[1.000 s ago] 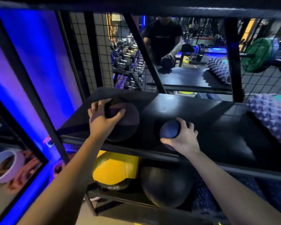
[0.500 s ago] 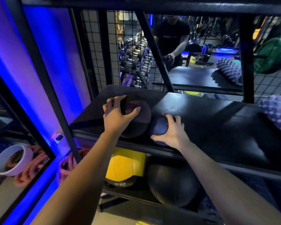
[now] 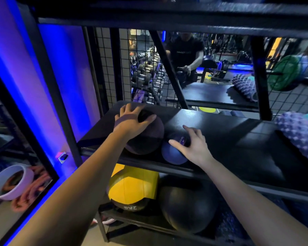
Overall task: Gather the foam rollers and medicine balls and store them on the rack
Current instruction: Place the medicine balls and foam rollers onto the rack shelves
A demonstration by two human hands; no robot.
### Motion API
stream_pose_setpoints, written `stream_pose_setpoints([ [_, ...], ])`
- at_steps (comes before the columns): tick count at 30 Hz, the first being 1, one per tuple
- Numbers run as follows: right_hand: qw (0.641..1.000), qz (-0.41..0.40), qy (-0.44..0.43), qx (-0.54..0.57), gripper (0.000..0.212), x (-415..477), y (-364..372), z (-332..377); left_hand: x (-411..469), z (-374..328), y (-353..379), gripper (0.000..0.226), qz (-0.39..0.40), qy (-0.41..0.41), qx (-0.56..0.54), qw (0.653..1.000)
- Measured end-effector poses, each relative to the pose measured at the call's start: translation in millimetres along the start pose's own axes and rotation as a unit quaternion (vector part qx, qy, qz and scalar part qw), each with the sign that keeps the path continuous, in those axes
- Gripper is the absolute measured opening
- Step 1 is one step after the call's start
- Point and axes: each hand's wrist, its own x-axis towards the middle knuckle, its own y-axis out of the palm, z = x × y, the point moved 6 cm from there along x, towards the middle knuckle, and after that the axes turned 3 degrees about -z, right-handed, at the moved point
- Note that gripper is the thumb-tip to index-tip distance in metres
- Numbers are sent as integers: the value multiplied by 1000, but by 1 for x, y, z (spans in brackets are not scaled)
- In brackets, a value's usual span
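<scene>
Head view: our left hand (image 3: pixel 132 121) lies spread over the dark medicine ball (image 3: pixel 146 139) and our right hand (image 3: pixel 194 145) rests loose-fingered on the blue ball (image 3: pixel 172 154) beside it, probably steadying both against rolling at the rack shelf (image 3: pixel 220 137)'s left end, with the foam roller (image 3: pixel 300 135) at its right end.

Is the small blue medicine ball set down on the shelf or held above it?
Set down: the blue medicine ball rests on the rack shelf beside the dark medicine ball, the right hand spread loosely on top.
</scene>
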Motion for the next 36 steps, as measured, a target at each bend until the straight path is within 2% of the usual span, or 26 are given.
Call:
stream_pose_setpoints([
  [3,1000,4,-8,-10,92,-4,0,3,-5,-1,5,78,9,28,6,1000],
  [7,1000,-23,15,11,68,-7,-6,3,-19,-2,3,77,-53,47,14,997],
  [10,998,-65,4,17,54,-10,-13,2,-39,-11,-7,58,-166,97,7,981],
  [12,994,-106,-27,7,54,-15,-14,2,-59,-19,-10,39,-259,156,17,953],
  [14,985,-159,-63,-12,54,-21,-15,5,-76,-23,-5,28,-304,196,19,932],
  [17,974,-203,-95,-27,44,-33,-9,10,-96,-22,7,26,-284,207,29,936],
  [24,974,-181,-135,-23,41,-59,-9,20,-101,-2,16,47,-157,120,32,980],
  [27,982,-150,-98,-60,52,-59,-21,15,-105,1,15,51,-137,62,14,989],
  [31,988,9,-29,-149,100,-47,-11,4,-122,0,30,53,-108,46,5,993],
  [33,989,44,-29,-140,117,-42,-2,3,-124,4,31,54,-112,31,3,993],
  [36,983,75,-23,-166,132,-32,10,6,-115,5,23,55,-141,43,-6,989],
])
